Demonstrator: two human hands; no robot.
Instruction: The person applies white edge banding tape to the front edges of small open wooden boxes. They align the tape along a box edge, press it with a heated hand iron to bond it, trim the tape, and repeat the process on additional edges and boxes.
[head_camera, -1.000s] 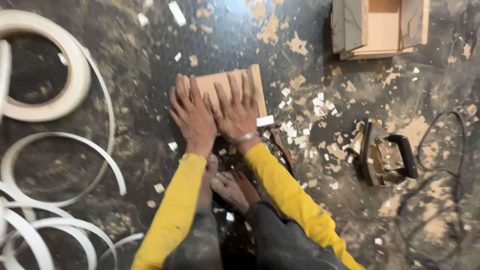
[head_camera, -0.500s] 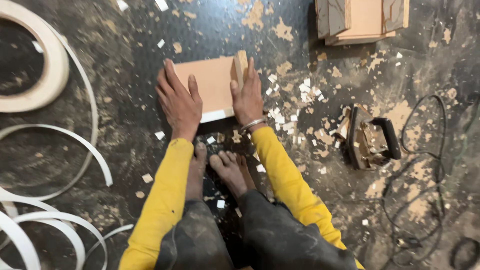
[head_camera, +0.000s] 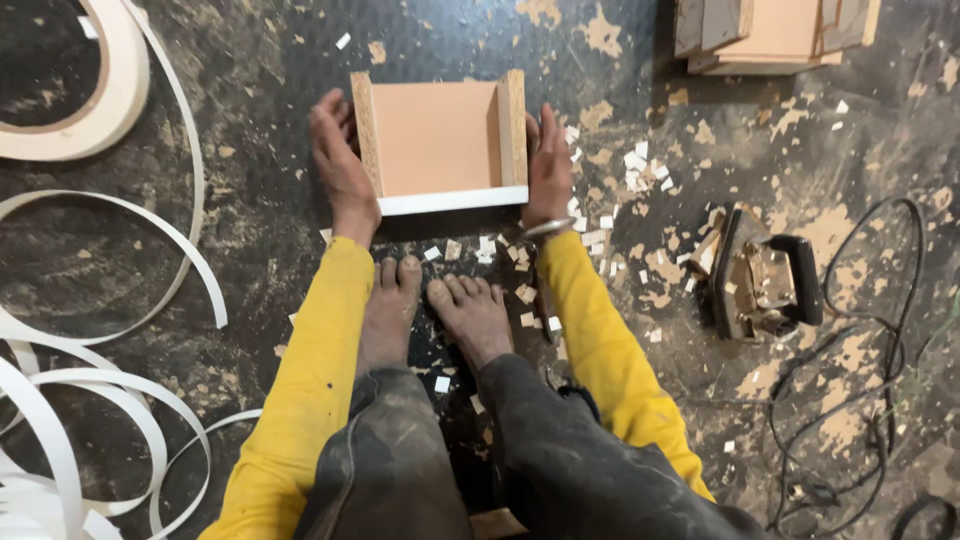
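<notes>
Fingers (head_camera: 335, 125) of both hands lie flat, clasping the 2 side walls of the wooden box (head_camera: 437, 140); stiff, light, likely best held there.

Two hands are in view: the left hand (head_camera: 340, 160) and the right hand (head_camera: 549, 165), at the upper centre of the frame. Two bare feet (head_camera: 470, 315) sit just below them. Between the hands stands one open wooden box (head_camera: 438, 140). A second wooden box (head_camera: 770, 35) lies at the top right. One clothes iron (head_camera: 760, 280) rests at the right. One roll of white edge band (head_camera: 95, 90) occupies the upper left.
</notes>
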